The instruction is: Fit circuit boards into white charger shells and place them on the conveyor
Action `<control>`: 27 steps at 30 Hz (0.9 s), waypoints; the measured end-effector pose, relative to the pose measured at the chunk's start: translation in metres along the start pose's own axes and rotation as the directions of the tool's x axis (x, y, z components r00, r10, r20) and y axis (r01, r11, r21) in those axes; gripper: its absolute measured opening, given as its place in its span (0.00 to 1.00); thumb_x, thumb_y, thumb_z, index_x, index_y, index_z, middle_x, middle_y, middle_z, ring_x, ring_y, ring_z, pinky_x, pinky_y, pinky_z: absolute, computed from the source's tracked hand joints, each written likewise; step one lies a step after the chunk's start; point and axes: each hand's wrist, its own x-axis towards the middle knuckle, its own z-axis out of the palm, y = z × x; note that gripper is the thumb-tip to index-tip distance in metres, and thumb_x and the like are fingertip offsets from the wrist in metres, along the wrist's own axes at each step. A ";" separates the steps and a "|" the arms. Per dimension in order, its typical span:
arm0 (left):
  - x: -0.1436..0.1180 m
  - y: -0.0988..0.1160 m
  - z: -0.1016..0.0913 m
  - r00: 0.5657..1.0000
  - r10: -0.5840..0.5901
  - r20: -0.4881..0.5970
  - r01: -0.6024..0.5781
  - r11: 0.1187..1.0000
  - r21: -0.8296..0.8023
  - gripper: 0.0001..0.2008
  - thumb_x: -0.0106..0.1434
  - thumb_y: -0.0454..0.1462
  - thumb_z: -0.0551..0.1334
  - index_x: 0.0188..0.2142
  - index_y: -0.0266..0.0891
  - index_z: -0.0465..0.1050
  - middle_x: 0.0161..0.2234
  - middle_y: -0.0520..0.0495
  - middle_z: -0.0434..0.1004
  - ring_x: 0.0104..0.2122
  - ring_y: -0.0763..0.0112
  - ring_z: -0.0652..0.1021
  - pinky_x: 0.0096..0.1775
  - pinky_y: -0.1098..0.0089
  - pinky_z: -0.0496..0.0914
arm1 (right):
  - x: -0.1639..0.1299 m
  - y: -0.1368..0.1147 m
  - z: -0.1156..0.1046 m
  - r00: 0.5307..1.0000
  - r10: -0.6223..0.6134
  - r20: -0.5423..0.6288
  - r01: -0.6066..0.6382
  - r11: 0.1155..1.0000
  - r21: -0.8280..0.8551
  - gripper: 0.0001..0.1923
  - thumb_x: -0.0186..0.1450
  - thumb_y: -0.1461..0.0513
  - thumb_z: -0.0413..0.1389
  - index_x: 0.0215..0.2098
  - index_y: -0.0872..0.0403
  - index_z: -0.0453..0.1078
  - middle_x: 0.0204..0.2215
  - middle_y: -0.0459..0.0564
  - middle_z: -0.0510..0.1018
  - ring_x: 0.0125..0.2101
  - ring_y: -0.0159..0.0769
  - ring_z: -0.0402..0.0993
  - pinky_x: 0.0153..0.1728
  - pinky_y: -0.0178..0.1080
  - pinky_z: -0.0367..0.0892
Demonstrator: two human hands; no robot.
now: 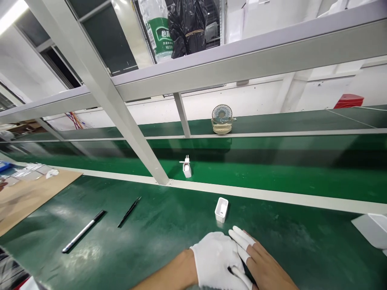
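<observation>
My left hand (pixel 216 257), in a white glove, is at the bottom centre, its fingers largely hidden by my right hand. My right hand (pixel 261 259) wears white covers on several fingertips. Its fingers stretch out over the gloved fingers, and the two hands touch. Whether anything lies between them is hidden. Just beyond them a small white hollow plastic case (pixel 221 210) lies on the green work surface (pixel 169 241), its open side showing. Farther off, a white plug adapter (pixel 187 168) with two prongs up stands on the green belt (pixel 272 173).
A black-and-silver pen (pixel 84 231) and dark tweezers (pixel 129 212) lie at left, near brown cardboard (pixel 45 189). A slanted metal post (pixel 121 108) rises from the rail (pixel 256 194). A small fan (pixel 222 119) stands on the back ledge. A white box (pixel 371 229) is at right.
</observation>
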 end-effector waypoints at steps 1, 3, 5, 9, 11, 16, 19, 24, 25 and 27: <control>0.000 0.000 0.002 1.000 -0.011 0.000 0.011 1.000 0.010 0.16 0.53 0.45 0.66 0.17 0.40 0.66 0.14 0.57 0.65 0.16 0.76 0.62 0.21 0.69 0.55 | 0.000 0.000 0.000 1.000 -0.009 -0.013 0.008 1.000 -0.018 0.06 0.55 0.67 0.54 0.28 0.49 0.66 0.30 0.50 0.77 0.40 0.46 0.75 0.51 0.48 0.69; -0.001 0.001 0.005 0.999 -0.035 -0.008 0.036 0.999 0.037 0.15 0.52 0.43 0.66 0.17 0.40 0.64 0.15 0.57 0.64 0.16 0.76 0.60 0.21 0.70 0.55 | -0.002 0.001 0.005 0.999 -0.028 -0.041 0.025 0.998 -0.054 0.08 0.54 0.69 0.53 0.28 0.49 0.65 0.29 0.49 0.77 0.38 0.46 0.76 0.52 0.48 0.68; -0.001 0.002 0.007 0.998 -0.065 -0.020 0.066 0.996 0.059 0.14 0.50 0.41 0.65 0.17 0.39 0.62 0.15 0.57 0.63 0.15 0.77 0.59 0.21 0.70 0.54 | -0.005 0.003 0.013 0.997 -0.045 -0.070 0.041 0.997 -0.060 0.08 0.53 0.69 0.53 0.28 0.48 0.64 0.29 0.48 0.77 0.37 0.45 0.75 0.53 0.49 0.68; -0.001 0.003 0.005 0.996 -0.080 0.026 0.079 0.996 0.040 0.17 0.51 0.41 0.64 0.15 0.39 0.60 0.13 0.56 0.61 0.15 0.77 0.61 0.21 0.70 0.55 | -0.009 0.005 0.025 0.993 -0.024 -0.115 0.023 1.000 -0.017 0.08 0.55 0.68 0.53 0.28 0.47 0.61 0.28 0.46 0.75 0.37 0.44 0.74 0.53 0.48 0.66; -0.002 0.003 0.003 0.995 -0.080 0.059 0.079 0.997 0.023 0.18 0.53 0.42 0.64 0.14 0.39 0.61 0.12 0.56 0.62 0.15 0.76 0.63 0.22 0.71 0.56 | -0.008 0.005 0.025 0.990 -0.026 -0.136 0.022 0.999 -0.032 0.09 0.55 0.68 0.53 0.28 0.47 0.60 0.27 0.46 0.74 0.36 0.44 0.75 0.52 0.48 0.67; -0.002 0.001 0.006 0.995 -0.080 0.062 0.079 0.997 0.022 0.21 0.55 0.44 0.65 0.13 0.38 0.61 0.11 0.55 0.62 0.15 0.76 0.66 0.23 0.73 0.59 | -0.002 0.004 0.014 0.989 -0.087 -0.123 0.075 0.992 -0.100 0.11 0.52 0.70 0.51 0.28 0.47 0.60 0.25 0.45 0.74 0.29 0.41 0.74 0.40 0.46 0.71; -0.002 0.001 0.008 0.996 -0.067 0.055 0.065 0.997 0.036 0.21 0.55 0.44 0.66 0.12 0.38 0.63 0.12 0.55 0.64 0.16 0.76 0.67 0.23 0.73 0.61 | -0.002 0.005 0.012 0.988 -0.101 -0.113 0.090 0.991 -0.099 0.11 0.53 0.70 0.52 0.28 0.47 0.60 0.26 0.45 0.74 0.30 0.41 0.74 0.40 0.45 0.71; -0.001 0.002 0.009 0.996 -0.066 0.053 0.065 0.998 0.018 0.20 0.54 0.43 0.65 0.13 0.39 0.62 0.11 0.55 0.64 0.15 0.76 0.65 0.22 0.72 0.59 | -0.005 0.007 0.017 0.982 -0.099 -0.163 0.083 0.991 -0.102 0.10 0.55 0.69 0.52 0.28 0.47 0.61 0.27 0.46 0.75 0.33 0.43 0.75 0.49 0.48 0.68; -0.001 0.002 0.009 0.997 -0.064 0.048 0.063 0.998 0.013 0.20 0.55 0.43 0.65 0.13 0.39 0.62 0.11 0.55 0.64 0.15 0.76 0.65 0.22 0.72 0.58 | -0.006 0.007 0.018 0.984 -0.086 -0.156 0.074 0.994 -0.085 0.09 0.56 0.69 0.53 0.28 0.47 0.61 0.27 0.46 0.76 0.34 0.43 0.76 0.49 0.47 0.68; -0.001 0.002 0.008 0.998 -0.056 0.031 0.055 0.998 0.006 0.21 0.56 0.44 0.65 0.13 0.39 0.62 0.12 0.55 0.63 0.16 0.75 0.65 0.22 0.71 0.58 | -0.008 0.007 0.022 0.991 -0.050 -0.125 0.045 0.998 -0.042 0.08 0.57 0.68 0.53 0.28 0.47 0.62 0.28 0.46 0.76 0.35 0.43 0.76 0.49 0.47 0.69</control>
